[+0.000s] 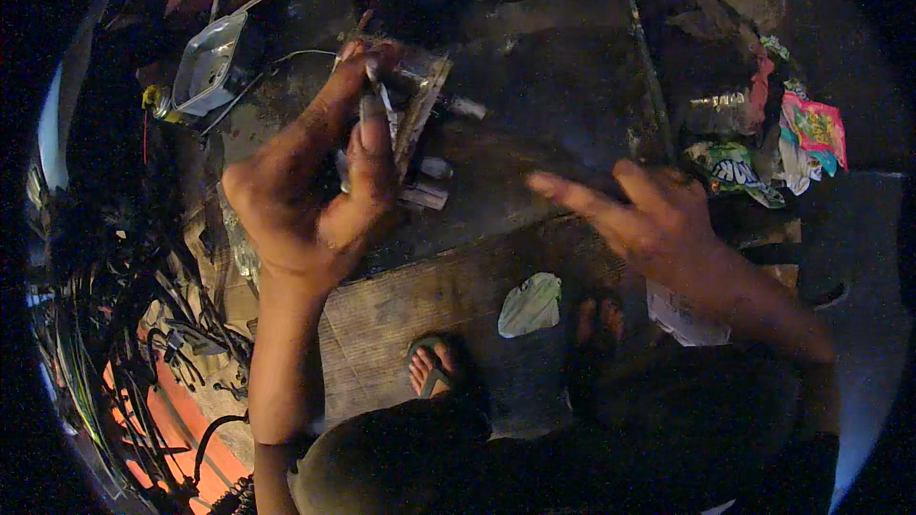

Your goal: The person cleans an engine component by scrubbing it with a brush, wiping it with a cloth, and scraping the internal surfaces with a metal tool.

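My left hand is closed around a boxy metal part with a flat, light-edged side, holding it tilted above the dark work surface. A small silvery piece shows by the thumb and forefinger; whether it belongs to the part is unclear. Short pale cylindrical pieces show at the part's lower right, and I cannot tell if they are attached. To the right, my right hand hovers apart from the part, forefinger stretched out and other fingers partly bent. Nothing shows in it; its edges are slightly blurred.
At the upper left is a clear plastic tub. Tangled cables lie along the left. Crumpled wrappers and a clear jar sit at right. Below lie cardboard and a pale crumpled plastic piece, beside my sandalled foot.
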The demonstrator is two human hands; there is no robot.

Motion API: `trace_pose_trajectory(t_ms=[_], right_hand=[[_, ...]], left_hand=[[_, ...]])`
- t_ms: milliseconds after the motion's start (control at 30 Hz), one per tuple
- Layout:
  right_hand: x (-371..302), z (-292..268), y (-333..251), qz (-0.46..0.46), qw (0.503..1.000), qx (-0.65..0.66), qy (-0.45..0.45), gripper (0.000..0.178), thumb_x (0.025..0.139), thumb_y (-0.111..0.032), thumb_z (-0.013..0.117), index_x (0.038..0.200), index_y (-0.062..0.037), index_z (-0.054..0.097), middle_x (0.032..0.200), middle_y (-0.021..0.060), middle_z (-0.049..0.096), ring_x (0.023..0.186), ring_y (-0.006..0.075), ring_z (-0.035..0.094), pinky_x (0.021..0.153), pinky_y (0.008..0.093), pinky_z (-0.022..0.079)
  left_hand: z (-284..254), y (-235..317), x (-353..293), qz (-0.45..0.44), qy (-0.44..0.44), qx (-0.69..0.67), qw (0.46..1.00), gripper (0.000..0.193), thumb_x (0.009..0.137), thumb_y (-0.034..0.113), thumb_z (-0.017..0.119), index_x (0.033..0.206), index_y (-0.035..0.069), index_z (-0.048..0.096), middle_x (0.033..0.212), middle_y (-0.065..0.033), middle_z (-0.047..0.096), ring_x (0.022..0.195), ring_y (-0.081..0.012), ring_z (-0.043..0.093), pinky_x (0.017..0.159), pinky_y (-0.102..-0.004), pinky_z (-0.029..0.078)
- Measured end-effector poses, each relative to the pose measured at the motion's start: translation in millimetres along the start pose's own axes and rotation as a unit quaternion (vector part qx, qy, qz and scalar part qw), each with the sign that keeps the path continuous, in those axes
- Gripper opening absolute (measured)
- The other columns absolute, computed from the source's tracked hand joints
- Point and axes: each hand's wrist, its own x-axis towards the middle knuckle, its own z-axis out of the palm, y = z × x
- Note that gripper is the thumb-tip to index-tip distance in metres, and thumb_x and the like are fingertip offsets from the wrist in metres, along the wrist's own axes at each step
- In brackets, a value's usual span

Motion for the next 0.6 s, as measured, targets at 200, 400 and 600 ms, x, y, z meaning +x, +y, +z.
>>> trace_pose_trajectory(t_ms=[200, 400, 600], right_hand=[[4, 4, 12, 0.040, 0.999, 0.009, -0.008, 0.060, 0.076, -0.017, 0.072, 0.134, -0.0287, 0.059, 0.093, -0.0019, 0.059, 0.065, 0.0126, 0.053, 0.048, 0.0236, 0.045], [-13, 19, 12, -0.089, 0.991, -0.046, 0.093, 0.035, 0.077, -0.018, 0.073, 0.112, -0.0216, 0.072, 0.130, -0.0077, 0.061, 0.078, 0.0119, 0.055, 0.054, 0.0243, 0.046], [-7, 27, -6, -0.001, 0.999, 0.040, 0.037, 0.040, 0.076, -0.023, 0.073, 0.115, -0.0232, 0.072, 0.135, -0.0133, 0.058, 0.079, 0.0123, 0.057, 0.055, 0.0244, 0.046]], left_hand=[[7, -8, 1, 0.058, 0.010, -0.052, 0.997, 0.032, 0.085, 0.006, 0.060, 0.114, -0.006, 0.066, 0.108, -0.0199, 0.071, 0.102, -0.0224, 0.069, 0.087, -0.0291, 0.052], [2, 1, 6, 0.082, -0.023, 0.041, 0.996, 0.033, 0.085, 0.007, 0.060, 0.115, -0.006, 0.066, 0.109, -0.0188, 0.070, 0.102, -0.0248, 0.070, 0.087, -0.0288, 0.053], [6, -9, -2, 0.060, 0.006, -0.027, 0.998, 0.035, 0.086, 0.007, 0.059, 0.118, -0.006, 0.065, 0.111, -0.0193, 0.070, 0.104, -0.0244, 0.069, 0.087, -0.0303, 0.053]])
